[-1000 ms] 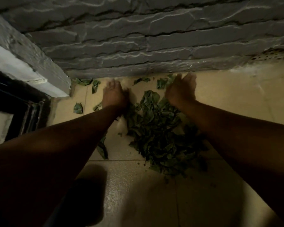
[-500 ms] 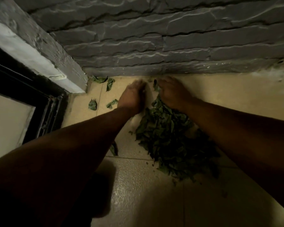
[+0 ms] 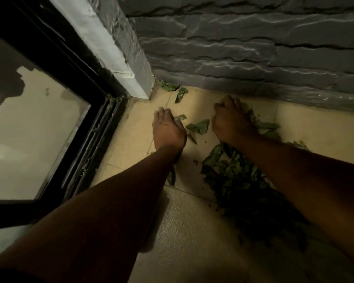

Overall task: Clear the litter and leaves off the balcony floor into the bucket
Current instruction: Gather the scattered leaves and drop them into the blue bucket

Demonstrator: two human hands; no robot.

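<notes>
A heap of green leaves point(image 3: 233, 176) lies on the beige tiled floor point(image 3: 192, 231), partly under my right forearm. Loose leaves sit between my hands point(image 3: 198, 126) and in the corner by the wall point(image 3: 172, 88). My left hand point(image 3: 168, 129) lies flat on the floor with straight fingers, left of the loose leaves, holding nothing. Close to the wall's foot, my right hand point(image 3: 231, 119) rests with slightly bent fingers on leaves that stick out at its right side. No bucket is in view.
A grey stone-clad wall point(image 3: 253, 58) bounds the floor at the back. A black sliding door frame and track point(image 3: 94, 129) with glass runs along the left. A grey and white pillar point(image 3: 121, 54) closes the corner.
The view has swung left towards the door. My hands, side by side at the heap's top before, have spread apart: the left moved left onto bare floor, the right stays by the wall.
</notes>
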